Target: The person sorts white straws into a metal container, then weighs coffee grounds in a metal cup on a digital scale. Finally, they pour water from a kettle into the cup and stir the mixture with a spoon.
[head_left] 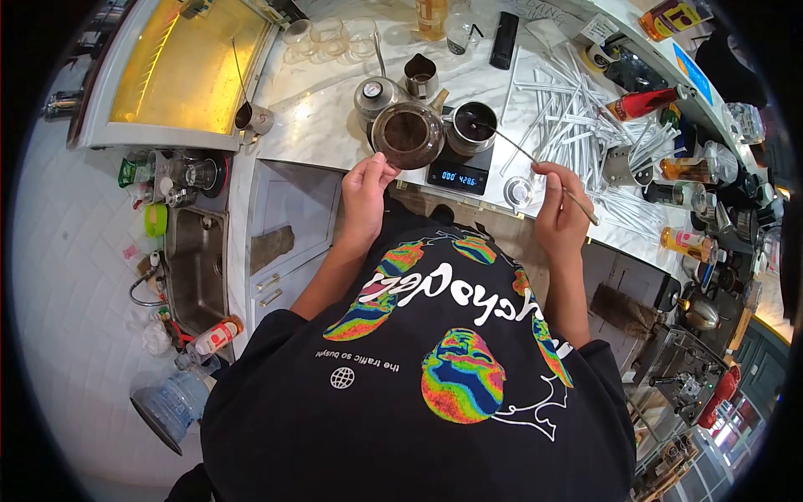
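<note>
My left hand (368,191) is closed on the near side of a glass teapot (407,136) with dark contents. Its spout points toward a metal cup (473,130) on a black digital scale (457,177) with a lit blue display. My right hand (562,205) grips a long-handled bar spoon (577,204), whose far end reaches into the cup over dark liquid. A gooseneck kettle (373,94) stands just behind the teapot, partly hidden by it. Beside the kettle is a small metal pitcher (421,77). A small round lid (519,192) lies right of the scale.
Many white straws (569,125) are strewn over the counter's right side, near bottles (640,105). Glass cups (328,38) and a black remote-like object (503,40) sit at the back. On the left are an open yellow-lit cabinet (180,67), another metal pitcher (254,119) and a sink (197,268).
</note>
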Available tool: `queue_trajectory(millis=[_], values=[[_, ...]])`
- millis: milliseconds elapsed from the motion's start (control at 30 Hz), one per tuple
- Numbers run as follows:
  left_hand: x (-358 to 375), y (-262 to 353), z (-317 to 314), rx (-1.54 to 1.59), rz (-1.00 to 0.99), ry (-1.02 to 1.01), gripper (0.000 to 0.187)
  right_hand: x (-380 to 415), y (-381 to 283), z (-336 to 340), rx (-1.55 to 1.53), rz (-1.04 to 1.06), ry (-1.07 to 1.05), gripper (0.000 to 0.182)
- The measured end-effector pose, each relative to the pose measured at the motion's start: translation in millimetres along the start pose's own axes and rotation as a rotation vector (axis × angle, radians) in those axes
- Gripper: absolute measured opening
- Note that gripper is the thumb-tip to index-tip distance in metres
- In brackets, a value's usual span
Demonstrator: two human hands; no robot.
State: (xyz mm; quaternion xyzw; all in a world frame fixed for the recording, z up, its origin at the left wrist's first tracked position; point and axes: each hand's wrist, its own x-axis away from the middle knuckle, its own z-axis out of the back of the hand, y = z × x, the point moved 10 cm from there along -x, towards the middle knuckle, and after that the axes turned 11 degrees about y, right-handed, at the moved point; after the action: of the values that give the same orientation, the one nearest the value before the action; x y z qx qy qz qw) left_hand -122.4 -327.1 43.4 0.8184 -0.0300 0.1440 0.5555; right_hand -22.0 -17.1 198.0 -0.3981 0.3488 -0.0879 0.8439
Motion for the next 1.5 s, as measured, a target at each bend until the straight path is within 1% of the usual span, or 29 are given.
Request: queue_trajectory(millis=[133, 233, 267, 367, 500, 533, 633, 667, 800, 900, 933, 1033, 1067, 1100, 1167, 1200, 1300, 1433, 1500], values=[[2.1, 6.2, 1.0, -0.019, 0.011, -0.033, 0.031, 2.8, -10.9, -16.5, 0.031, -0.005, -0.060, 0.015], [-3.6, 15.2, 5.8, 0.005, 0.003, -0.028, 0.029, 1.0, -6.1, -11.6, 0.060, 0.010, 0.023, 0.015], [-6.4, 17.8, 8.7, -0.003, -0.008, -0.036, 0.029, 1.4, -6.6, -7.8, 0.045, -0.029, 0.049, 0.015], [-19.0, 25.4, 15.5, -0.023, -0.021, -0.063, 0.029, 8.6, -12.6, -12.0, 0.048, -0.050, 0.033, 0.015], [-29.0, 34.7, 20.0, -0.052, 0.006, -0.087, 0.029, 9.6, -31.5, -25.7, 0.100, -0.005, 0.089, 0.015], [-31.5, 36.8, 20.0, -0.054, 0.006, -0.093, 0.029, 11.5, -26.7, -25.5, 0.148, -0.061, 0.080, 0.015], [-36.4, 41.1, 27.4, -0.059, 0.019, -0.102, 0.029, 16.0, -29.4, -18.6, 0.154, -0.072, 0.116, 0.015], [-38.1, 41.2, 28.8, -0.054, 0.031, -0.110, 0.028, 19.3, -32.0, -18.6, 0.146, -0.116, 0.109, 0.015], [-46.7, 35.5, 31.8, -0.127, 0.070, -0.169, 0.029, 21.9, -48.4, -36.1, 0.176, -0.059, 0.094, 0.016], [-48.8, 38.6, 31.3, -0.161, 0.079, -0.209, 0.030, 24.2, -40.9, -34.3, 0.184, -0.174, 0.155, 0.016], [-50.7, 39.1, 32.1, -0.168, 0.081, -0.222, 0.030, 26.6, -40.5, -29.0, 0.191, -0.108, 0.216, 0.016], [-52.7, 36.9, 33.5, -0.175, 0.094, -0.252, 0.030, 37.7, -44.9, -26.8, 0.204, -0.116, 0.233, 0.017], [-53.7, 36.6, 33.3, -0.169, 0.097, -0.260, 0.031, 38.6, -51.7, -32.2, 0.228, -0.145, 0.193, 0.016], [-55.4, 37.7, 32.8, -0.164, 0.098, -0.269, 0.031, 37.8, -53.5, -36.2, 0.220, -0.129, 0.199, 0.016], [-57.1, 40.7, 33.3, -0.146, 0.101, -0.261, 0.030, 35.7, -53.8, -45.7, 0.199, -0.099, 0.211, 0.016], [-58.3, 42.8, 34.4, -0.136, 0.102, -0.256, 0.029, 35.3, -47.1, -45.7, 0.199, -0.193, 0.210, 0.017], [-63.2, 49.5, 37.4, -0.122, 0.086, -0.259, 0.029, 34.4, -44.6, -37.3, 0.209, -0.175, 0.270, 0.018], [-71.8, 49.6, 48.5, -0.107, 0.080, -0.235, 0.029, 38.7, -58.8, -48.3, 0.214, -0.127, 0.220, 0.020], [-74.1, 51.2, 54.4, -0.112, 0.082, -0.210, 0.029, 36.8, -57.1, -52.0, 0.214, -0.146, 0.236, 0.020]])
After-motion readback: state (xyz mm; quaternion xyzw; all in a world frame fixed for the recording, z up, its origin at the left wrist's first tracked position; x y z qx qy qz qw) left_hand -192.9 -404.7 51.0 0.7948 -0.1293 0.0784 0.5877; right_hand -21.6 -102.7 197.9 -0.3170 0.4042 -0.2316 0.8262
